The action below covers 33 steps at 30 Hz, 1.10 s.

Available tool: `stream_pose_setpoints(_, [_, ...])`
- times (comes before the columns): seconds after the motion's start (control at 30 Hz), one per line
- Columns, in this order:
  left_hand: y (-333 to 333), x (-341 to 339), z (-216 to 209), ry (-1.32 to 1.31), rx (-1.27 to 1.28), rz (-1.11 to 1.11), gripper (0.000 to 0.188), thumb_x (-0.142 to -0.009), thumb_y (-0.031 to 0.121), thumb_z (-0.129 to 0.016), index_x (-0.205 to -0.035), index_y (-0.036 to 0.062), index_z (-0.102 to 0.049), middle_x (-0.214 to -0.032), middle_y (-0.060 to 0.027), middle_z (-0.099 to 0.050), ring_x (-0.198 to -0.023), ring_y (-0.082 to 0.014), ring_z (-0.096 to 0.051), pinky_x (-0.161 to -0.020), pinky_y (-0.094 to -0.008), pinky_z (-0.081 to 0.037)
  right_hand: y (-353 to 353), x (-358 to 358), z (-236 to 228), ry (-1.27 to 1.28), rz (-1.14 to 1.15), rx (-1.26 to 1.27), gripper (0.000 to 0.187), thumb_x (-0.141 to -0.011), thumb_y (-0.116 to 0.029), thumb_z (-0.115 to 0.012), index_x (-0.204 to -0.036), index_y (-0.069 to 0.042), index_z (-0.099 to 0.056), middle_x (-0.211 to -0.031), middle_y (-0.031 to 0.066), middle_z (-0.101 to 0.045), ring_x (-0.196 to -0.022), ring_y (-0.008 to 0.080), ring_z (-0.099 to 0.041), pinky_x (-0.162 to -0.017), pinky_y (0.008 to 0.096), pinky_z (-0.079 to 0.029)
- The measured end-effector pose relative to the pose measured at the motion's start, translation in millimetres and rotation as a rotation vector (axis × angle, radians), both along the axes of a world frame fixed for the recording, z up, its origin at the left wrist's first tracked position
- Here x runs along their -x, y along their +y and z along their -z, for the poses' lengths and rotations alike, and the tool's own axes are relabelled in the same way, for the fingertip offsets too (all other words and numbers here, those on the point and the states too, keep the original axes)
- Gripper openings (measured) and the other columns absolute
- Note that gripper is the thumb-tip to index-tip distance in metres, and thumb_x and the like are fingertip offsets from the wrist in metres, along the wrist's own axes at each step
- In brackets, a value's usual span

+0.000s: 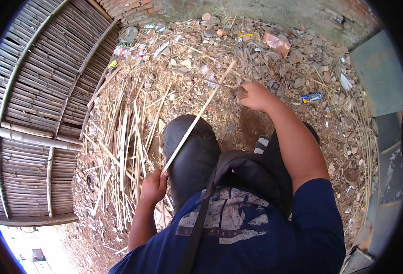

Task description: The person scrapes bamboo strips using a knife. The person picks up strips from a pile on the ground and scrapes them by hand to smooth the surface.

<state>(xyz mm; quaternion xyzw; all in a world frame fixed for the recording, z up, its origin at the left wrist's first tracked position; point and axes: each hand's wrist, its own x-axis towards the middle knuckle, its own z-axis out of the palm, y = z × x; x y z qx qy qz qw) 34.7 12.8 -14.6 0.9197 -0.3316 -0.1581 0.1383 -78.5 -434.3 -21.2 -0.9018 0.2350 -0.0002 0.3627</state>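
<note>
My left hand (155, 185) grips the near end of a long thin bamboo strip (197, 118). The strip runs up and to the right across my raised knee in black trousers (192, 153). My right hand (255, 96) is closed around a knife handle (240, 92); its thin blade (206, 79) reaches left and meets the strip near its far end. The blade is hard to make out against the straw.
A heap of split bamboo strips (119, 146) lies on the dirt to my left. A woven bamboo panel (37, 105) stands further left. Rubble, stones and litter (274, 43) cover the ground ahead below a brick wall (133, 9). Grey boards (379, 77) stand at right.
</note>
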Motion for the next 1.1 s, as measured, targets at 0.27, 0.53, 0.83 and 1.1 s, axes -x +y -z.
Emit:
stream_pose_setpoints(0.27, [14.8,-3.5,16.5,-0.008,0.043,0.019,0.041,-0.102,0.038,-0.052,-0.081,0.0023,-0.051,-0.070,-0.0270,-0.058,-0.071,-0.0504,-0.058,-0.064,-0.0561,-0.044,27.4,-0.3,-11.7,0.033,-0.230,0.116,0.030,-0.076,-0.025,-0.070,-0.095,-0.002,-0.068,-0.089,0.0211,-0.069,-0.084,0.0376,-0.067,-0.074,0.0439,-0.053])
stream_pose_setpoints(0.53, [19.1,-1.3,14.7,-0.047,0.031,-0.021,0.038,-0.101,0.036,-0.053,-0.082,0.0029,-0.052,-0.072,-0.0277,-0.060,-0.072,-0.0508,-0.059,-0.064,-0.0575,-0.044,29.6,-2.6,-18.4,0.011,-0.093,0.156,0.029,-0.076,-0.020,-0.068,-0.099,-0.003,-0.070,-0.087,0.0187,-0.070,-0.080,0.0340,-0.067,-0.074,0.0442,-0.052])
stream_pose_setpoints(0.83, [10.1,-1.4,-13.6,-0.098,-0.114,-0.046,0.041,-0.100,0.042,-0.054,-0.085,0.0037,-0.056,-0.072,-0.0252,-0.064,-0.072,-0.0494,-0.063,-0.063,-0.0580,-0.046,-34.2,6.2,36.5,-0.011,0.179,0.204,0.028,-0.080,-0.019,-0.067,-0.106,-0.011,-0.072,-0.086,0.0145,-0.069,-0.084,0.0297,-0.069,-0.074,0.0438,-0.052])
stream_pose_setpoints(1.1, [10.5,-1.7,-1.8,-0.027,0.028,0.019,0.040,-0.101,0.037,-0.054,-0.082,0.0021,-0.055,-0.069,-0.0270,-0.060,-0.069,-0.0499,-0.060,-0.061,-0.0557,-0.045,14.0,-1.5,23.1,-0.020,-0.154,0.216,0.031,-0.077,-0.022,-0.071,-0.104,-0.008,-0.071,-0.090,0.0152,-0.071,-0.082,0.0294,-0.069,-0.075,0.0422,-0.054])
